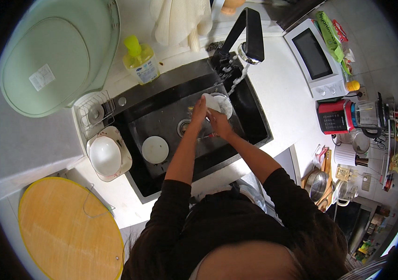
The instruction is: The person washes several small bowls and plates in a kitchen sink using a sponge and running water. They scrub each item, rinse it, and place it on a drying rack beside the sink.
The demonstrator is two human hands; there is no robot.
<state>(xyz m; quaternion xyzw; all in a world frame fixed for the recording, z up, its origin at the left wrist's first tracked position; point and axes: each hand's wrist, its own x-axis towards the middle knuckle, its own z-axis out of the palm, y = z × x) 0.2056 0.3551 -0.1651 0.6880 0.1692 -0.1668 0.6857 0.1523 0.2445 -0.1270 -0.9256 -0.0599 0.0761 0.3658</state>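
Over the black sink (pixel 143 122), my left hand (pixel 199 111) and my right hand (pixel 220 123) come together on a white dish (pixel 211 102), probably a small bowl. My fingers hide its lower side. Just beyond it a white bowl (pixel 225 107) with water in it sits on the sink floor. Water runs from the black faucet (pixel 253 38) to the right of the hands. A small white dish (pixel 155 149) lies at the left of the sink, with dark specks on it. The drain (pixel 184 127) is partly hidden by my left forearm, and a red-tipped utensil (pixel 213 134) lies near my right wrist.
Left of the sink, a white bowl (pixel 105 155) rests in a patterned dish (pixel 125 161) beside a wire rack (pixel 94 113). A yellow-green soap bottle (pixel 143 64) stands behind. Rightward are a microwave (pixel 316 57) and a red blender (pixel 335 115). A round wooden board (pixel 69 227) leans at lower left.
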